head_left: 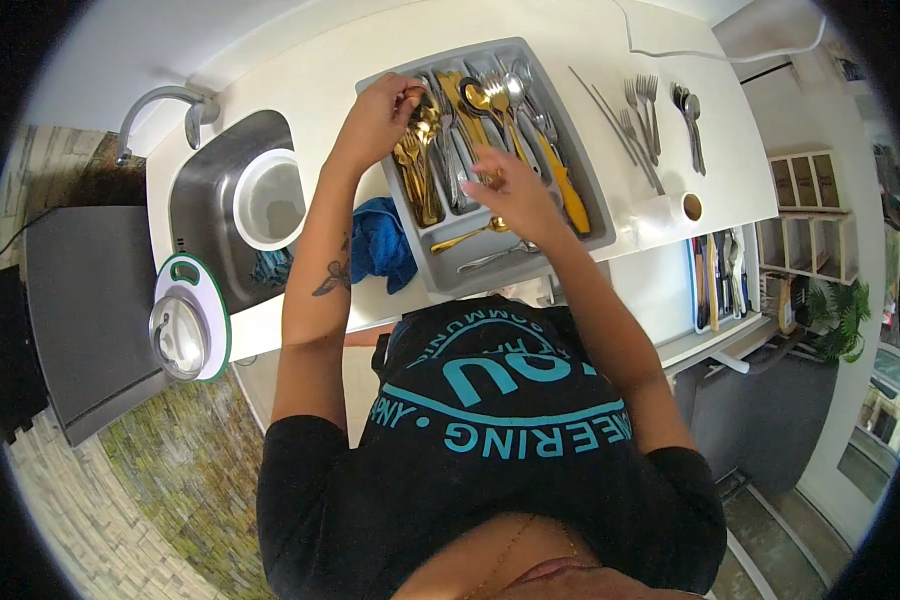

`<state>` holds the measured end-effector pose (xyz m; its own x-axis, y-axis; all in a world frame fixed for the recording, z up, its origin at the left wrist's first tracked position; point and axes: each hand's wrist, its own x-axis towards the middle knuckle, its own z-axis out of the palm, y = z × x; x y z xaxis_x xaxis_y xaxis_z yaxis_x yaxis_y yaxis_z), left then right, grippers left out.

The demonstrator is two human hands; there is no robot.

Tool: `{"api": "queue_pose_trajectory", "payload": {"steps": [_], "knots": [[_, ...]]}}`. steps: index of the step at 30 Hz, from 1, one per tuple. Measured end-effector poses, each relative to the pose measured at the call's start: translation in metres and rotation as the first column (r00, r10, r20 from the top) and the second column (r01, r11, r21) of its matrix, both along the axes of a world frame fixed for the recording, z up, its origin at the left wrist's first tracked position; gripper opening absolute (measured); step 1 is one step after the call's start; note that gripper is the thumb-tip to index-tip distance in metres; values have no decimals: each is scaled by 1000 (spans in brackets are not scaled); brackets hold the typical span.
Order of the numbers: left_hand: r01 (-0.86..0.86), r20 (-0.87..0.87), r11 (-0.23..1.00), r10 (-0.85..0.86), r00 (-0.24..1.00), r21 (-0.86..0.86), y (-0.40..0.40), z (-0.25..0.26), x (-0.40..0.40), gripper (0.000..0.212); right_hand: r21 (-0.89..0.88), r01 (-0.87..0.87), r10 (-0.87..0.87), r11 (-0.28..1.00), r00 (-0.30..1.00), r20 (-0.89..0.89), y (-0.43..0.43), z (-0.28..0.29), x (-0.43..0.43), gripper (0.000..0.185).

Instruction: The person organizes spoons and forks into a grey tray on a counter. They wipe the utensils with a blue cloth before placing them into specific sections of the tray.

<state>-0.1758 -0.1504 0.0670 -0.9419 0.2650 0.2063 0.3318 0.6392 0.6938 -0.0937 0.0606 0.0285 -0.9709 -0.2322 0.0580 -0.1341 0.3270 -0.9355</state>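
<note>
A grey plastic cutlery tray [600, 217] full of gold and silver cutlery sits on the counter in front of me. At its far left compartment, my left hand [379, 120] grips gold spoons [425, 124] by their bowl ends. Gold forks [411, 154] lie in that same compartment. My right hand [521, 195] hovers over the tray's near middle, fingers apart, with gold metal visible between or behind them. Below it, a gold spoon [461, 238] and a silver utensil [495, 257] rest in the front compartment. A yellow-handled utensil [566, 191] lies on the right side.
Silver forks [647, 112], silver spoons [691, 120] and thin metal straws [607, 112] lie right of the tray, near a white cup [667, 210]. A blue cloth [382, 240] is left. The sink [210, 180] holds a white basin [247, 199]. An open drawer [645, 292] juts out at right.
</note>
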Motion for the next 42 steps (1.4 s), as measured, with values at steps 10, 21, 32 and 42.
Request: {"api": "queue_pose_trajectory", "payload": {"steps": [10,21,32,42], "knots": [[113,-71,887,-90,993,448,14,39,25,30,-304,-71,158,950,949,272,-27,31,-32,22],[-168,-30,712,202,979,-682,-13,-39,11,26,-155,229,-165,961,924,345,81,36,-2,32],[26,133,491,185,974,-871,6,-50,-2,42,-242,331,-160,912,831,533,94,31,33,32],[-109,294,915,235,926,-387,-16,-20,2,34,-34,183,-163,982,933,321,83,26,37,20]]}}
